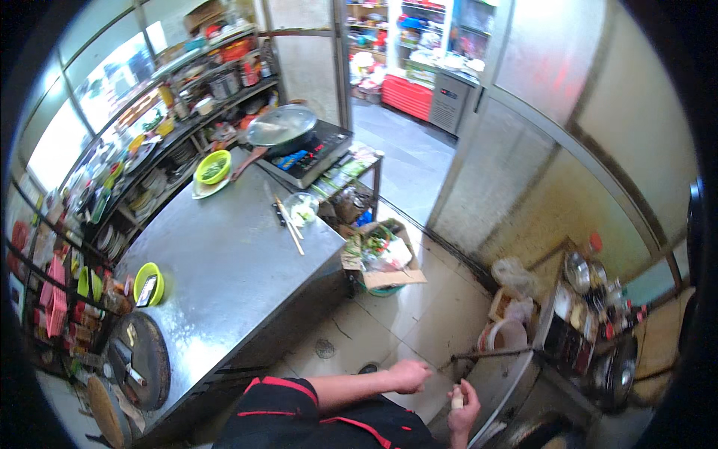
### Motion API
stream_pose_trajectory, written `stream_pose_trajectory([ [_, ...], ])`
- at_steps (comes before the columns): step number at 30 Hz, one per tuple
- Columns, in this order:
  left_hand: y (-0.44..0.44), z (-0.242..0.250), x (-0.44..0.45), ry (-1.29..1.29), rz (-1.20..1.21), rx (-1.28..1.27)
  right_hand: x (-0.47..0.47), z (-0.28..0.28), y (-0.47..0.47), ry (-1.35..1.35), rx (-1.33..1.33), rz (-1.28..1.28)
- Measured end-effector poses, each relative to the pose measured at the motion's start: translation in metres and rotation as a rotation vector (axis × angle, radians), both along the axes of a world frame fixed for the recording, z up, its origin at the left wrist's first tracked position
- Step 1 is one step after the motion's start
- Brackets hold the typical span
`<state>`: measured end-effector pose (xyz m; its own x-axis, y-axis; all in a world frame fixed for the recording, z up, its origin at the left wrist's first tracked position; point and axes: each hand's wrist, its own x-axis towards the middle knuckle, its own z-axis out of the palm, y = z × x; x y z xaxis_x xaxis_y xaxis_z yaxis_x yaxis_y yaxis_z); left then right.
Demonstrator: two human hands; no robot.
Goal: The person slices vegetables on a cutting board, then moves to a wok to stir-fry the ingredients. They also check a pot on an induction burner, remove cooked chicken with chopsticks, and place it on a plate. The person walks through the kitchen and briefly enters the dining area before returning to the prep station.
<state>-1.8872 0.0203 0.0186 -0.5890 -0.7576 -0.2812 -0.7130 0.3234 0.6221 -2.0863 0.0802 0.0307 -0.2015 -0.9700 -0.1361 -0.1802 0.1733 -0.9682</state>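
Note:
My left hand (409, 376) is stretched out in front of my body with its fingers curled. Blur hides whether anything is inside it. A small pale piece (458, 398), possibly peeled food, sits between the thumb and fingers of my right hand (464, 408). The two hands are close together but apart, over the tiled floor (387, 331) and beside a metal stand (505, 370) on the right.
A steel worktable (224, 236) on my left carries a round chopping board (151, 359) with a cleaver, bowls, chopsticks (289, 224), and an induction cooker (308, 151) under a lidded pan (282, 126). A cardboard box (392, 278) of scraps stands beyond its corner. Bottles (608, 303) crowd the right.

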Motion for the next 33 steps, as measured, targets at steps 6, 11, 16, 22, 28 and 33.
stream_pose_trajectory([
  [6, -0.041, -0.034, -0.036, 0.212, 0.017, 0.086, 0.078, 0.016, -0.150, 0.129, -0.068, 0.734],
  [11, -0.091, -0.089, -0.032, 0.392, 0.184, -0.111, 0.079, -0.013, -0.214, -0.013, 0.157, 0.819],
  [16, -0.175, -0.017, -0.026, 0.513, 0.139, -0.283, 0.037, -0.069, -0.313, 0.097, 0.094, 0.761],
  [22, -0.260, 0.032, -0.005, 0.695, 0.901, 0.019, -0.015, -0.079, -0.426, 0.109, 0.164, 0.630],
  [28, -0.312, 0.005, 0.024, 0.304, 0.922, 0.241, -0.071, -0.137, -0.477, 0.683, 0.330, 0.933],
  [33, -0.355, -0.050, 0.023, 0.263, 0.888, 0.236, -0.068, -0.091, -0.508, 0.746, 0.481, 1.025],
])
